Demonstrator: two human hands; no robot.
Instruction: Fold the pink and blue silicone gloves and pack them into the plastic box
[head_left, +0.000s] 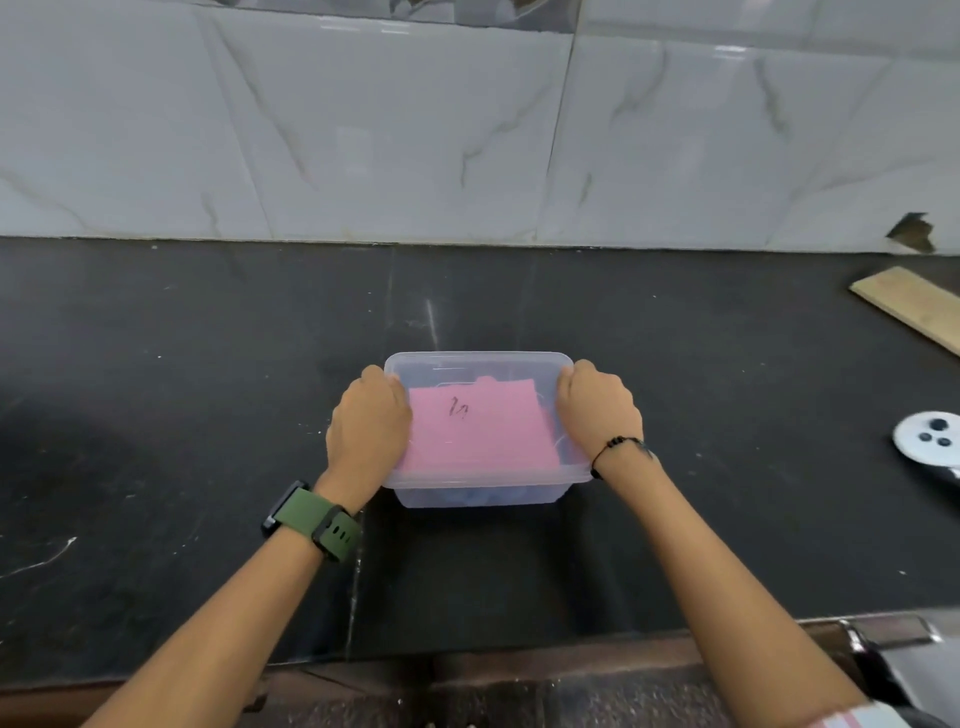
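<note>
Obs., head view. Clear plastic box (480, 488) sat on the black countertop (182, 364), roughly centred, well in front of the marble-patterned tile wall (363, 130).

Contents: pink glove (480, 431) lay folded flat on top, filling most of the box opening; a small dark scribble showed on its upper face. Blue glove (478, 496) was visible only as a blue mass through the near wall, underneath the pink one. Whether a lid was on the box could not be told.

Left hand (369, 421) sat at the left side of the box, knuckles up, fingers curled over the left rim and gripping it. Green-strapped watch (311, 519) on that wrist.

Right hand (597, 408) mirrored it at the right side, fingers curled over the right rim and holding it. Fingertips of both hands were hidden behind the knuckles, so depth of the grip inside the rim could not be read. Dark bead bracelet (615, 444) on the right wrist.

Relation to grip: the box was held between the two hands; the pink glove lay between them, its left edge just beside the left hand, its right edge just beside the right hand. Neither hand visibly held a glove.

Other items: wooden board (914, 306) at far right of counter; white round object with dark dots (930, 436) at the right edge, well apart from the box.
</note>
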